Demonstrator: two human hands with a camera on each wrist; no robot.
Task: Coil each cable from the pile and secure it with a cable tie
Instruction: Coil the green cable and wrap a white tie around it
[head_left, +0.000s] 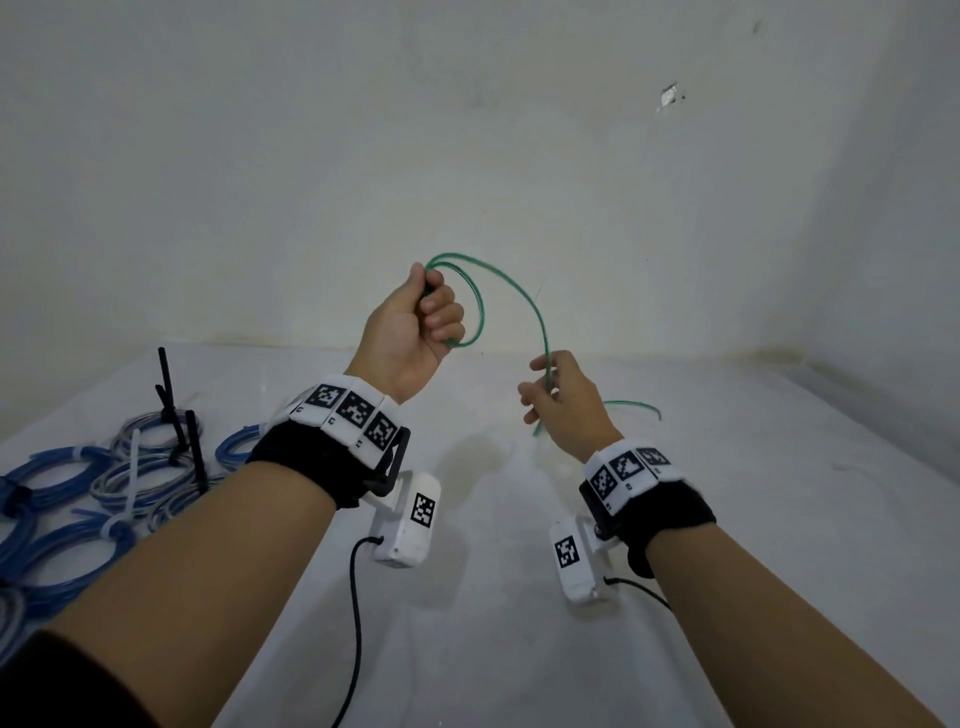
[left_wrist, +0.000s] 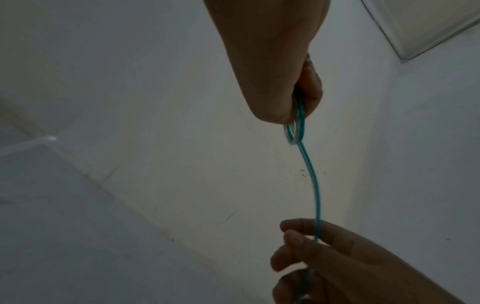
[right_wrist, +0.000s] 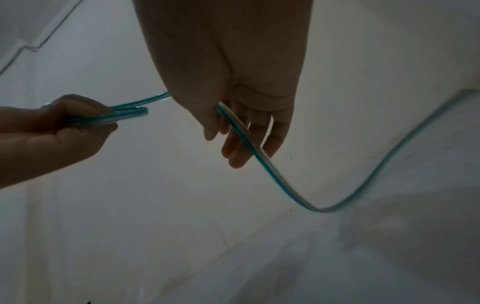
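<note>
One green cable (head_left: 540, 322) is held in the air above the white table (head_left: 779, 493), between both hands. The left hand (head_left: 415, 332) is raised, its fingers curled into a fist around a small coil of the cable; two loops show beside the fist, bulging out to the right of the knuckles. From the top of the fist the cable arches up and to the right, then drops steeply down to the right hand (head_left: 561, 400), which sits lower and nearer the table. There the cable runs nearly upright, passing between the thumb and the loosely bent fingers; the right wrist view shows it lying across the fingers (right_wrist: 239, 144), which are only slightly curled, guiding it rather than clamping it. Below the right hand the loose tail sags down, bends and runs off to the right, its far end curving just above or on the table; which of the two cannot be told.

At the left edge of the table lie finished coils (head_left: 67, 499), mostly blue, some blue and white. At least six can be counted, though the left arm hides part of the group. Three black cable ties (head_left: 167, 389) stick up from them, and one white tie (head_left: 132, 467) stands among the coils.

Each wrist carries a black band with white marker tags and a small white camera box.
</note>
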